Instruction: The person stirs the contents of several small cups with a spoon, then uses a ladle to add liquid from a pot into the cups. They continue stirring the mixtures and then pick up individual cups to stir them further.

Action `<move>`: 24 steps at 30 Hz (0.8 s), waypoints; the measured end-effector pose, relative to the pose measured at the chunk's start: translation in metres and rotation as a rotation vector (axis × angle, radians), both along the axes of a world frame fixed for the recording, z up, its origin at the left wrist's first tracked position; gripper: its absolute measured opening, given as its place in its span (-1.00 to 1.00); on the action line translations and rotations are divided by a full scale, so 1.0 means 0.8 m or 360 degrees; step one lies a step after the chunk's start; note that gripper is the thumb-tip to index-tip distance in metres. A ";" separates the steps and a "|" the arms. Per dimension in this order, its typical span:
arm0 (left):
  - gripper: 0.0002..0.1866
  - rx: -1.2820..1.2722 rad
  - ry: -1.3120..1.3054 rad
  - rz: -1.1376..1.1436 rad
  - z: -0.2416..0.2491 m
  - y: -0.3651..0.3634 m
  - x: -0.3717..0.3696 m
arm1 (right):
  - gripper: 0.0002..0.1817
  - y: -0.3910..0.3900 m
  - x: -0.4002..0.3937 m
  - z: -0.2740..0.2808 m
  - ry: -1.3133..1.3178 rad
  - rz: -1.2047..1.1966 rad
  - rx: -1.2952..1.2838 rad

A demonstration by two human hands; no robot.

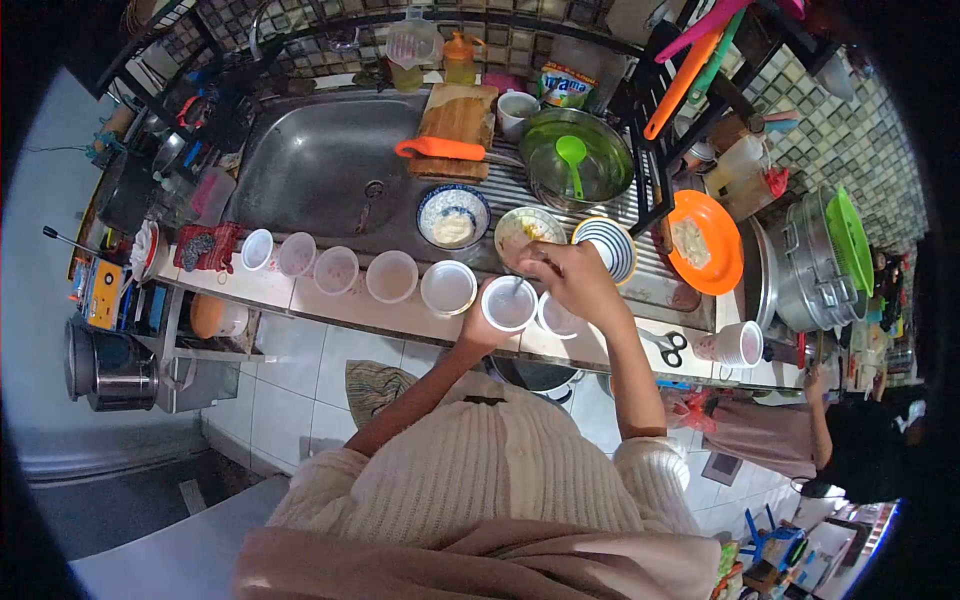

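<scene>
My left hand (482,332) is wrapped round a white plastic cup (509,305) at the counter's front edge. My right hand (580,285) pinches a thin spoon (517,286) whose lower end is down inside that cup. Just right of it stands another plastic cup (560,318), partly behind my right wrist. To the left, several similar cups line the counter edge, the nearest being a white cup (449,289). Behind my hands are a blue-patterned bowl (432,203) with a white paste, a bowl with yellowish bits (506,228), and a striped bowl (622,262).
A steel sink (300,150) lies at back left, with a cutting board (462,108) and orange-handled knife (440,149) beside it. Rightward are a large metal bowl (610,140), an orange plate (728,250), scissors (670,347) and stacked cups (738,345). Another person (770,435) stands at far right.
</scene>
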State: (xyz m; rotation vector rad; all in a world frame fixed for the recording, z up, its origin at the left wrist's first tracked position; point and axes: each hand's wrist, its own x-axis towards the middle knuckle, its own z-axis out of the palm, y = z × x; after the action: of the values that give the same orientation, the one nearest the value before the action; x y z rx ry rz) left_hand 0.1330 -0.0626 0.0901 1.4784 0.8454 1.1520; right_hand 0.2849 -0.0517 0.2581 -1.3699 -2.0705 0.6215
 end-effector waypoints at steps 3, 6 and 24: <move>-0.25 -0.0012 0.0008 -0.0005 -0.006 0.002 0.000 | -0.85 0.000 0.004 0.004 0.0077 0.0207 -0.0110; -0.27 -0.0007 0.0032 -0.0045 -0.004 0.002 -0.002 | -0.85 0.001 -0.004 -0.012 0.0140 -0.0013 0.0179; -0.26 -0.0015 -0.0030 -0.0044 0.011 -0.003 -0.001 | -0.86 -0.013 -0.010 -0.003 -0.0115 -0.0176 0.0094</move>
State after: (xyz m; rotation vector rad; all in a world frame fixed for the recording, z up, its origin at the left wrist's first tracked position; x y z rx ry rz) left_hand 0.1322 -0.0650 0.0990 1.4650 0.8141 1.1386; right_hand 0.2765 -0.0617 0.2557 -1.4812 -2.0359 0.4670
